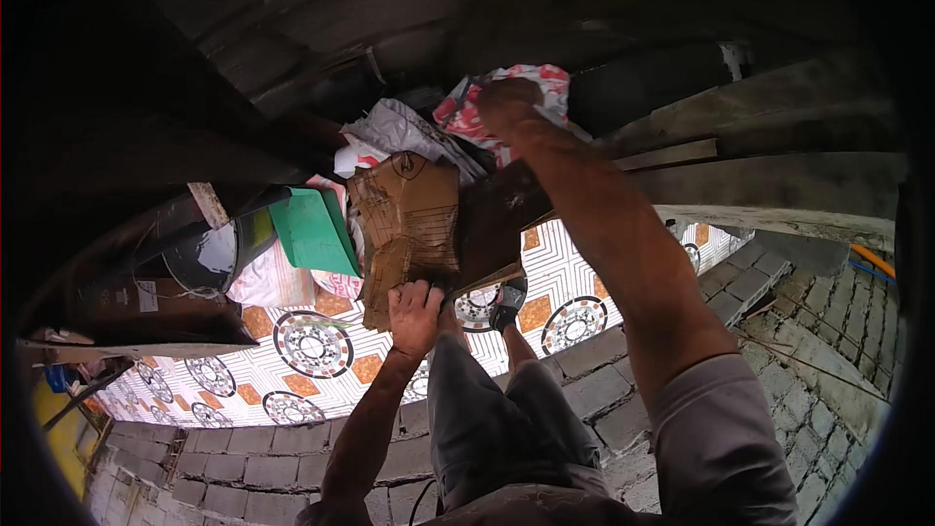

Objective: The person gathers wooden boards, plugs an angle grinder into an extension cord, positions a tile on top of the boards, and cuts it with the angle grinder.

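Observation:
Near the middle, my left hand [417,317] is closed with its fingers curled over the lower edge of a flattened, torn piece of brown cardboard [409,214]. The cardboard lies on a dark wooden board [492,209]. Reaching far forward, my right hand [509,105] looks closed on a crumpled red and white plastic bag [553,88]; it is dim and slightly blurred, and its fingertips are hidden. Between the two hands lies a whitish-grey sack [399,127], partly behind the cardboard. A green folder-like sheet [314,232] leans just left of the cardboard.
At the left sits a dark bucket [202,258] beside a brown box [107,297]. Wooden planks [779,180] run along the right. Below are a patterned floor covering [321,346] and grey blocks [604,394]. An orange pipe [872,261] shows at the far right.

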`<control>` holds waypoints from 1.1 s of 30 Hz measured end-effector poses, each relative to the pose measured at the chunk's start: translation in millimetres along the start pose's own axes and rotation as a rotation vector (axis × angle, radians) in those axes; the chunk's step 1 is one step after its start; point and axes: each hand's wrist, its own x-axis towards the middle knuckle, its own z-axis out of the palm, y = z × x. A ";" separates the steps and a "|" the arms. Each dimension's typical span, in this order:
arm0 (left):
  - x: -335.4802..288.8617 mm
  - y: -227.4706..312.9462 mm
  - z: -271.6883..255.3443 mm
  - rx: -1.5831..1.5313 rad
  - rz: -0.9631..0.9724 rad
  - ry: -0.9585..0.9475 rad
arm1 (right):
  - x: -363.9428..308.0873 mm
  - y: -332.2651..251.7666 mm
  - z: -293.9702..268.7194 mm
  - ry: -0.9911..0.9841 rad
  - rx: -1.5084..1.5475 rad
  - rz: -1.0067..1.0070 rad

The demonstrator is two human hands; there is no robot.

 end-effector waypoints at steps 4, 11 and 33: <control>-1.7 1.3 -12.5 0.002 -0.015 -0.009 | -19.4 35.5 -42.5 -0.121 0.242 0.089; 8.8 10.6 -4.4 -0.028 0.009 0.043 | -20.8 84.5 -16.9 -0.059 0.066 -0.011; 151.9 -5.4 -75.5 -0.076 -0.340 -0.014 | -88.8 27.5 -113.4 0.562 0.558 -0.277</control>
